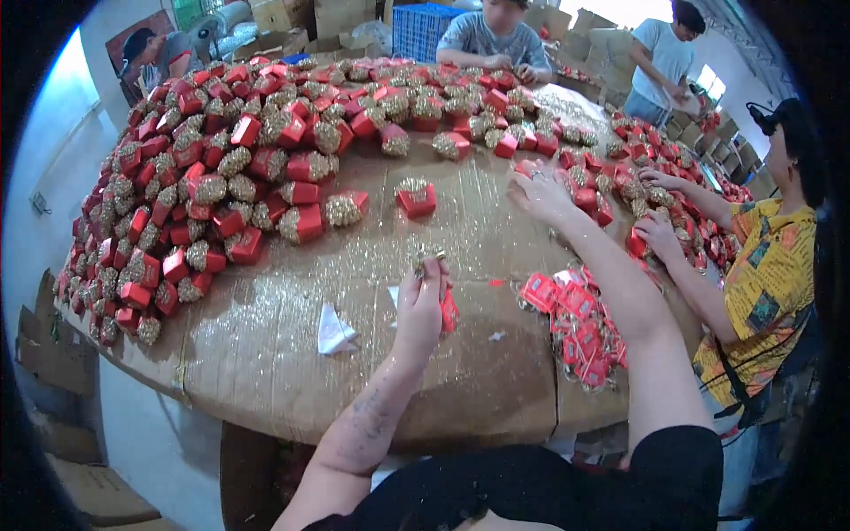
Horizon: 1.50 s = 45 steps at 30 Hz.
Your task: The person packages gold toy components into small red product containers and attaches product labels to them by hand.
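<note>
My left hand [421, 301] is raised over the middle of the brown table [292, 354], closed on a small red tag [449, 311] with a gold glitter piece [428, 257] pinched at its fingertips. My right hand [542, 193] reaches far forward with fingers spread, resting among red boxes with gold glitter tops [584, 190] at the right of the table. A single red box with a gold top [416, 197] stands alone just left of that hand.
A big heap of red boxes and gold glitter pieces [221, 168] covers the table's left and far side. Red flat tags [580, 327] lie by my right forearm. A person in a yellow shirt [766, 283] works at the right; others sit at the far side.
</note>
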Tool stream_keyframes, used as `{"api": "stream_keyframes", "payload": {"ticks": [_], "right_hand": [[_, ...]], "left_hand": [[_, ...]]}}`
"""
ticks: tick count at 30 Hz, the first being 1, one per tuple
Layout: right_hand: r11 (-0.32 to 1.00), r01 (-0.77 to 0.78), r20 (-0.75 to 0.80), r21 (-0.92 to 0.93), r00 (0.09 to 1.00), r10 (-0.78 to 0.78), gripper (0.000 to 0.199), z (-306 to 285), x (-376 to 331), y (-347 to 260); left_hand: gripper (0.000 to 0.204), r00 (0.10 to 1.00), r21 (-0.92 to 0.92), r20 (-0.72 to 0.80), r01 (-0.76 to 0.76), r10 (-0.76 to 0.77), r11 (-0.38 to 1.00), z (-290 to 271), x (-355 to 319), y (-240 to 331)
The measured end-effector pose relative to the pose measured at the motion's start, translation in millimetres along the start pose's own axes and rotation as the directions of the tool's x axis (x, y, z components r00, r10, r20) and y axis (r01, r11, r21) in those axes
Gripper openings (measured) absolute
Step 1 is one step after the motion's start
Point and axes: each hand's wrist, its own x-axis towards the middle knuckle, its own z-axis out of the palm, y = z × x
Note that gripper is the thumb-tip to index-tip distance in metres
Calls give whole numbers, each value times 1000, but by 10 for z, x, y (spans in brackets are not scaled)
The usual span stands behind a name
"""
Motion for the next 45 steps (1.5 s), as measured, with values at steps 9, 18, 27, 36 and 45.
{"api": "stream_keyframes", "payload": {"ticks": [9, 18, 27, 36, 45], "right_hand": [[388, 294, -245, 873, 954, -170, 71, -500, -1644, -944], [-2, -217, 197, 976, 889, -412, 22, -542, -1832, -951], [-5, -373, 373, 928, 928, -5, 17, 40, -1812, -972], [-226, -318, 371, 921, 892, 258, 12, -116, -2390, -354], [-301, -196, 321, 933, 830, 455, 23, 169, -3010, 101]], "left_hand": [[37, 975, -215, 213, 102, -55, 971, 470, -216, -147], [41, 869, 9, 354, 367, -347, 930, 407, -446, -276], [71, 968, 450, 249, -152, 40, 880, 154, -198, -587], [40, 165, 953, 75, 278, 983, -119, -3029, 861, 2089], [52, 247, 823, -564, 236, 788, 516, -5014, 301, 2147]]}}
